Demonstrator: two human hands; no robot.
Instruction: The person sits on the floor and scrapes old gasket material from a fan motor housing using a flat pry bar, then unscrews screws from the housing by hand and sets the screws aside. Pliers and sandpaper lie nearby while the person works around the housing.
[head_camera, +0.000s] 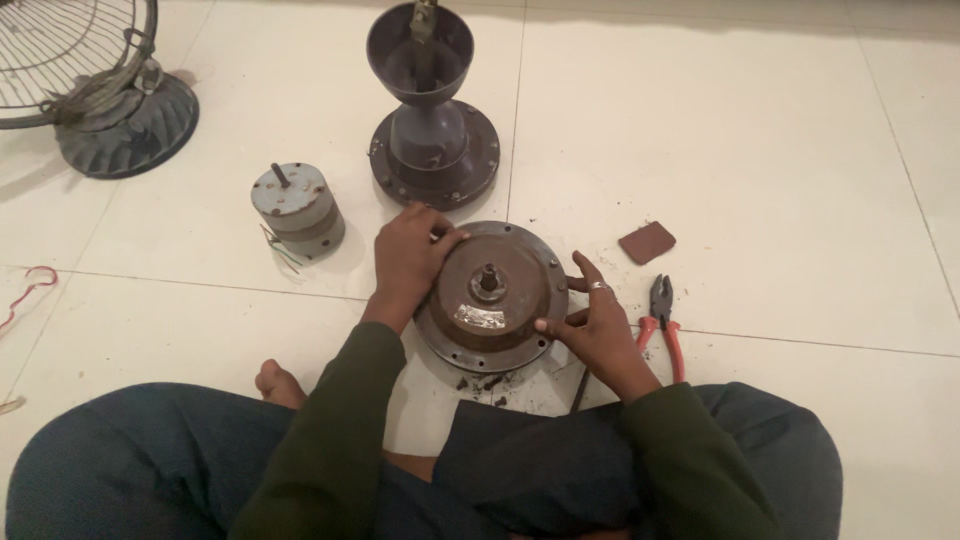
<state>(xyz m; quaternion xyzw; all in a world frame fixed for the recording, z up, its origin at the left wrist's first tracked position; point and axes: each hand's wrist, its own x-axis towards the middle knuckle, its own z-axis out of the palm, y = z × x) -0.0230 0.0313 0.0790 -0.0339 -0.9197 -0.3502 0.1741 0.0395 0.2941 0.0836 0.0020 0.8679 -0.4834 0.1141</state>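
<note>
A round rusty motor housing (492, 297) with a short centre shaft lies flat on the white tiled floor between my knees. My left hand (408, 258) grips its upper-left rim, fingers curled over the edge. My right hand (596, 330), with a ring on one finger, clasps the right rim, thumb pressed on the brown inner disc. Dark crumbs of dirt lie on the floor under the near edge of the housing.
Red-handled pliers (662, 318) lie right of the housing, a small brown pad (647, 242) beyond them. A dark funnel-shaped fan part (430, 110) stands behind. A grey cylindrical motor (297, 208) with wires sits at left, a wire fan guard (90, 70) far left.
</note>
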